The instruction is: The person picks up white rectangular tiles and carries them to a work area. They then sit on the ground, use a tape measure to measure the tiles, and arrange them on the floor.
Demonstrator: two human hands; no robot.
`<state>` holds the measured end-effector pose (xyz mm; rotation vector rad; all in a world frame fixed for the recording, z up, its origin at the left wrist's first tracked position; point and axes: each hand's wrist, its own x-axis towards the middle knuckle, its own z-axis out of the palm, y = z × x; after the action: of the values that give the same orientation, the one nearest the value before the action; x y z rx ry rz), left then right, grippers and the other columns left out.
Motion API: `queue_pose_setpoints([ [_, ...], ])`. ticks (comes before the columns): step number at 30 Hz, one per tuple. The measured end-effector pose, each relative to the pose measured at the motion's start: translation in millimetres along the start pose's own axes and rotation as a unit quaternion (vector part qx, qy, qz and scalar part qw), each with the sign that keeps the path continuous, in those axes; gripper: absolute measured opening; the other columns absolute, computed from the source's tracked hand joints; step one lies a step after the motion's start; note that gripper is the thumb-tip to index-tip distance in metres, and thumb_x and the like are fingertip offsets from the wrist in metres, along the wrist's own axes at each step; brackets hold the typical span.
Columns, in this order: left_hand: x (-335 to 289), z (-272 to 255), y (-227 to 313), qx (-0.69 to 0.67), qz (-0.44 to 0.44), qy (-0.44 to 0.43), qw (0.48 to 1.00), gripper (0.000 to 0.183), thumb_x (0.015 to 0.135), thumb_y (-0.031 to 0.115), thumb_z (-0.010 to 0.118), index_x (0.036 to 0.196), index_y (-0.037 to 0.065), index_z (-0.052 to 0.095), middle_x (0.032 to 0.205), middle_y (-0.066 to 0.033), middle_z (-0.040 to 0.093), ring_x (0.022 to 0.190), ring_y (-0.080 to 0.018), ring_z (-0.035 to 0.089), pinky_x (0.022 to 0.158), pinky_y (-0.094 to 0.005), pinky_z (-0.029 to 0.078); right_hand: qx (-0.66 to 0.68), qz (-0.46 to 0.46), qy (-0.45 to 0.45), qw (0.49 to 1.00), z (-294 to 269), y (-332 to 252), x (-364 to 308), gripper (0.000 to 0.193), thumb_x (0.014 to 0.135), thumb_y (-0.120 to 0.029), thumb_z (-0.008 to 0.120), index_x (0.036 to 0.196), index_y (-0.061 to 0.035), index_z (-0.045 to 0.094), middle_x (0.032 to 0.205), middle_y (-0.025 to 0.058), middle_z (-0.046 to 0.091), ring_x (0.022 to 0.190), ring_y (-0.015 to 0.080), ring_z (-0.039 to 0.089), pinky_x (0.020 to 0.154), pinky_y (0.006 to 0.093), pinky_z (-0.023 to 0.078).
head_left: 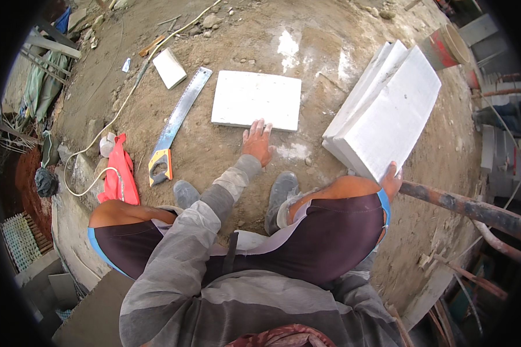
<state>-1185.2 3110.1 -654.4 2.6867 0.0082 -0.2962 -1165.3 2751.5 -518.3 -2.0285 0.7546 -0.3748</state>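
A white rectangular block [256, 99] lies flat on the dirt in front of me. My left hand [258, 144] rests at its near edge, with fingers stretched out onto the top. On the right, several white blocks lean together, and the foremost white block [391, 113] tilts with its broad face toward me. My right hand [391, 180] grips the lower corner of that block beside my knee; part of the hand is hidden. A handsaw [181, 113] with an orange and black handle lies left of the flat block.
A smaller white block piece [169, 69] lies beyond the saw. A pale cable [123, 107] curves past a red cloth [120, 170] and a white cup [107, 145]. At far right stands a bucket [446, 47]; a rusty pipe [463, 208] juts out beside my right knee.
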Motion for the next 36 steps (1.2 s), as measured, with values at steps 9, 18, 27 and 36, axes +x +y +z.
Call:
queue_pose_setpoints([
  [9, 0, 5, -14, 0.040, -0.024, -0.027, 0.999, 0.075, 0.086, 0.026, 0.063, 0.148, 0.020, 0.021, 0.155, -0.0068, 0.014, 0.143, -0.0258, 0.012, 0.114, -0.0511, 0.018, 0.024, -0.003, -0.027, 0.999, 5, 7, 4, 0.056, 0.094, -0.034, 0.053, 0.126, 0.0120, 0.046, 0.116, 0.0198, 0.058, 0.101, 0.0237, 0.056, 0.086, 0.0330, 0.045],
  [18, 26, -28, -63, 0.064, -0.167, 0.047, 0.983, 0.062, 0.089, 0.032, 0.060, 0.145, 0.026, 0.032, 0.154, -0.0029, 0.019, 0.142, -0.0236, 0.015, 0.111, -0.0584, 0.020, 0.024, -0.014, -0.011, 1.000, -2, -1, -9, 0.047, 0.094, -0.028, 0.054, 0.120, 0.0109, 0.051, 0.107, 0.0179, 0.062, 0.095, 0.0223, 0.059, 0.082, 0.0321, 0.047],
  [27, 26, 18, -120, 0.089, -0.014, 0.132, 0.987, 0.073, 0.086, 0.029, 0.066, 0.147, 0.026, 0.027, 0.155, -0.0097, 0.018, 0.140, -0.0333, 0.019, 0.112, -0.0446, 0.027, 0.368, -0.038, 0.061, 0.927, -2, 40, -16, 0.043, 0.096, -0.030, 0.049, 0.119, 0.0052, 0.057, 0.108, 0.0137, 0.064, 0.098, 0.0208, 0.060, 0.087, 0.0296, 0.045],
  [36, -11, -10, -96, 0.044, -0.038, 0.058, 0.997, 0.073, 0.083, 0.025, 0.067, 0.146, 0.021, 0.031, 0.153, -0.0155, 0.020, 0.140, -0.0369, 0.019, 0.113, -0.0446, 0.025, -0.332, 0.094, 0.138, 0.928, -39, 228, 30, 0.073, 0.077, -0.017, 0.072, 0.140, -0.0147, 0.035, 0.138, 0.0226, 0.036, 0.122, 0.0374, 0.045, 0.102, 0.0410, 0.040],
])
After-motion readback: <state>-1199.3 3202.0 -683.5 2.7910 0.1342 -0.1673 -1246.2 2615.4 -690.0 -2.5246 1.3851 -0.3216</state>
